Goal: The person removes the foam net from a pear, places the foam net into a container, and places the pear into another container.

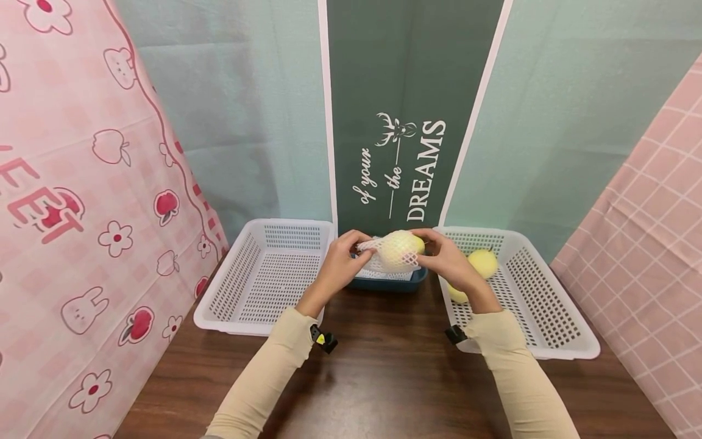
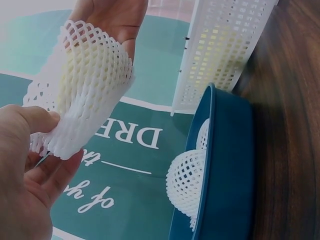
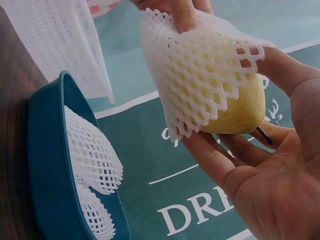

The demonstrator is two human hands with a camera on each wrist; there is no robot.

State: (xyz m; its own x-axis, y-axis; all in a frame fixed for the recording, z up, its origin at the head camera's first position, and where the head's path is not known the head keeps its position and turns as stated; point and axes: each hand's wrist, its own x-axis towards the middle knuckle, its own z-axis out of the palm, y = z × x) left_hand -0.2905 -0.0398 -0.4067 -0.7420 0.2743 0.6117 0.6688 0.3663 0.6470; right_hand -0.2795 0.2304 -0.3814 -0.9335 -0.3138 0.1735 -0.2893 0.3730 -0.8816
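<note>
A yellow pear (image 3: pixel 245 110) with a dark stem is partly inside a white foam net sleeve (image 3: pixel 200 75). In the right wrist view, my right hand (image 1: pixel 448 261) holds the pear at its stem end, thumb on the net's edge and fingers beneath. My left hand (image 1: pixel 342 259) pinches the gathered opposite end of the sleeve between thumb and fingers, clearest in the left wrist view. Both hands hold the fruit above a dark blue tub (image 1: pixel 386 285). Inside that tub lie more white foam nets (image 3: pixel 95 155); whether they are filled cannot be told.
To the left stands a white perforated basket (image 1: pixel 236 329) with a bare bottom. Another white basket (image 1: pixel 570 352) at right holds a pear (image 1: pixel 482 263) and a second pear (image 1: pixel 457 294) partly behind my right forearm. Printed cloth hangs behind the wooden table (image 1: pixel 378 378).
</note>
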